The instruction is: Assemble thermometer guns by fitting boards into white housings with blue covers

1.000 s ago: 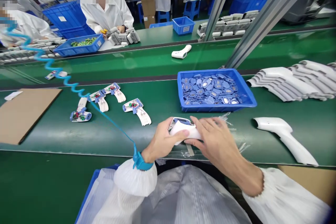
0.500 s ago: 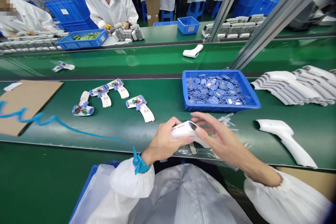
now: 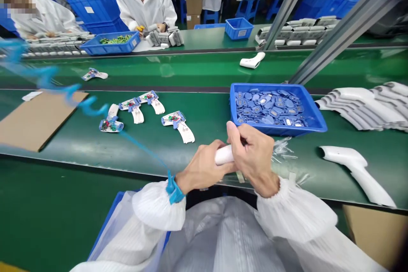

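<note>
Left hand (image 3: 204, 166) wraps the white thermometer housing (image 3: 224, 155) from below, fingers curled; right hand (image 3: 252, 153) pinches its far end, fingers pressed together. The housing is held over the near edge of the green conveyor belt (image 3: 79, 144), just before the blue parts tray (image 3: 274, 86).

- a blue plastic tray (image 3: 270, 86) heaped with blue oval parts, on the green conveyor belt (image 3: 63, 163)
- a stack of white plastic housings (image 3: 360, 110) at right
- a loose white housing (image 3: 357, 170) below that stack
- four circuit-board assemblies (image 3: 175, 121) lying on the belt
- a brown cardboard sheet (image 3: 38, 121) at left
- a co-worker in a white coat (image 3: 143, 2) at the far bench
</note>
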`<state>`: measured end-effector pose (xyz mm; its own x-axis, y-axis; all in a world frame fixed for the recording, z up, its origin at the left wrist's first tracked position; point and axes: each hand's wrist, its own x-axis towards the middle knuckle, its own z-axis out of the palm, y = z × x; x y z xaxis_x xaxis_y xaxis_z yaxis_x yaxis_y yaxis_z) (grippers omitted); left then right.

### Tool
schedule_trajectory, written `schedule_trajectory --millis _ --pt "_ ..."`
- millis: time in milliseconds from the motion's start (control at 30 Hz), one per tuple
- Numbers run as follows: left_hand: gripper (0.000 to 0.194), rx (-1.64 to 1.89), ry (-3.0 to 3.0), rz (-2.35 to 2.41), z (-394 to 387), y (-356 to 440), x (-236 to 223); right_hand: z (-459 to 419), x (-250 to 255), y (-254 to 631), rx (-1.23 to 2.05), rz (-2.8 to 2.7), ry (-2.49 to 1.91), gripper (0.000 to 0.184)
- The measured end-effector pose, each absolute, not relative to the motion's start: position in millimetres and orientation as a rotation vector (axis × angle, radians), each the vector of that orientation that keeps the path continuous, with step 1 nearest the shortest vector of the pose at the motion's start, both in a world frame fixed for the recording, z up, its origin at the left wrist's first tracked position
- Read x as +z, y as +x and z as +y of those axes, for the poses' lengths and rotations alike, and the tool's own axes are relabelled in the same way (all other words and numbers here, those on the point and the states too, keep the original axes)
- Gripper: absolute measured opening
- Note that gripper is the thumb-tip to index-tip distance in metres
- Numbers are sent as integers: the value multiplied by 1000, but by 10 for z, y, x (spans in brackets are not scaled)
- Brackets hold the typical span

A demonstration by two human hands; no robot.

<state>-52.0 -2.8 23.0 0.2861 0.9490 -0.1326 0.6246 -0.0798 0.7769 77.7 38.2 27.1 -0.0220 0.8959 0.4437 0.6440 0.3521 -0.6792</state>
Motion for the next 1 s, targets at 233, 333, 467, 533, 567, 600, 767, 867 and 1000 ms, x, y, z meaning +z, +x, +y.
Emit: schedule_trajectory --millis 233,333,467,533,567,600,767,867,1000 --pt "29 489 1902 1671 -106 -470 125 515 231 845 510 -1963 -1342 57" --pt "31 432 1848 1715 -119 -653 218 896 268 1113 538 -2034 -1365 52" --pt "30 441 2044 1748 -42 -782 314 1622 147 1423 338 -2296 -1292 21" --pt "39 328 2302 1718 35 -701 313 1877 47 1466 338 -2418 -1226 18" --pt "36 221 2420 1688 76 -638 305 1948 10 1472 348 -2438 -1216 16" --pt "28 119 2499 1658 114 -574 297 1976 -11 1478 350 -2434 -1218 17" --pt "11 323 2193 1755 227 -445 342 1591 135 1600 419 -2215 -1318 24" --pt "16 619 1826 1747 256 -463 425 1170 284 1626 583 -2000 -1312 16" --pt "33 680 1613 1613 300 -433 481 761 383 1541 716 -1865 -1223 14"
